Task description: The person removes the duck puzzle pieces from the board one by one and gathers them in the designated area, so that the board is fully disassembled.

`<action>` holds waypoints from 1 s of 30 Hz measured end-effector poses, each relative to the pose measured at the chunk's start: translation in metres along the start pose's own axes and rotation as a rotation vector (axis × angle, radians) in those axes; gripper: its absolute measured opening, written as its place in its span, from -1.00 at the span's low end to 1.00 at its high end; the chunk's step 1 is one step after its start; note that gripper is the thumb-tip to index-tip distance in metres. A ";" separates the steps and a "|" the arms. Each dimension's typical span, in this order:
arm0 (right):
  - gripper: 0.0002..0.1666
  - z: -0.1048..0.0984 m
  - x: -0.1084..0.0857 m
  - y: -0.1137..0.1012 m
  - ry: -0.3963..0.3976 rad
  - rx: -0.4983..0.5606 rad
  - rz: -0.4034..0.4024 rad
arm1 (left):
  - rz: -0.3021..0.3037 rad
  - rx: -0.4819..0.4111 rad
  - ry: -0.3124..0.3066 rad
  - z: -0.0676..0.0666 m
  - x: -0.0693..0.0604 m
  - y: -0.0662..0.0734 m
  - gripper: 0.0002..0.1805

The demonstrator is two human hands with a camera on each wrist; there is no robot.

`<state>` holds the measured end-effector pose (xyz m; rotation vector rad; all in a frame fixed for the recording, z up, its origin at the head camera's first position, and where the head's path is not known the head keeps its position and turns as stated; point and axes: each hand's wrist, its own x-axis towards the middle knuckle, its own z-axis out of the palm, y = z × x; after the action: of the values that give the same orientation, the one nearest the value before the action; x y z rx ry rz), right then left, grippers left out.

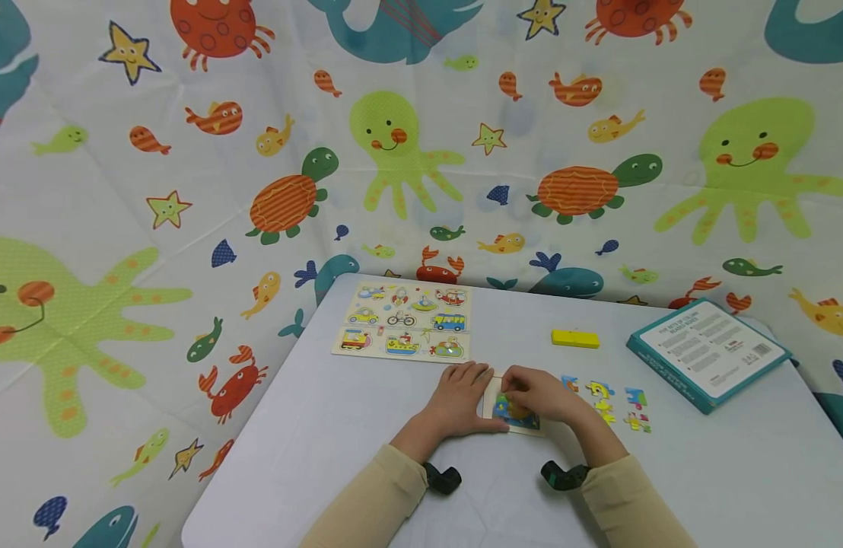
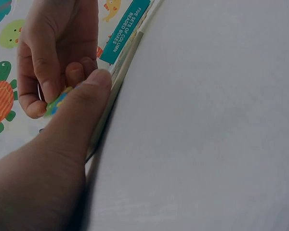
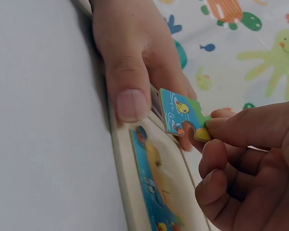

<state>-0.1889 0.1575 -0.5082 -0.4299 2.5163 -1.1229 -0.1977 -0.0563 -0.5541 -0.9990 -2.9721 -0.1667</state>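
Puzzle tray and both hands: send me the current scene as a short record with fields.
Left hand: rests at the puzzle tray's left side
Right hand: pinches a puzzle piece above the tray
Tray fill: partial, bare area showing
Loose pieces: right of the tray
Also around: picture board, yellow block, teal box
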 end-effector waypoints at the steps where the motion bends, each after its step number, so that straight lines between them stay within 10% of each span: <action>1: -0.94 -0.002 -0.001 0.001 0.007 -0.004 0.004 | -0.001 -0.001 -0.002 0.000 0.000 0.000 0.21; 30: -0.91 -0.058 -0.060 0.043 0.041 -0.016 0.107 | -0.007 0.003 -0.020 0.000 0.001 0.001 0.22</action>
<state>-0.1663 0.2472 -0.4931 -0.2752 2.5515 -1.0826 -0.1981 -0.0545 -0.5537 -0.9956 -2.9934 -0.1527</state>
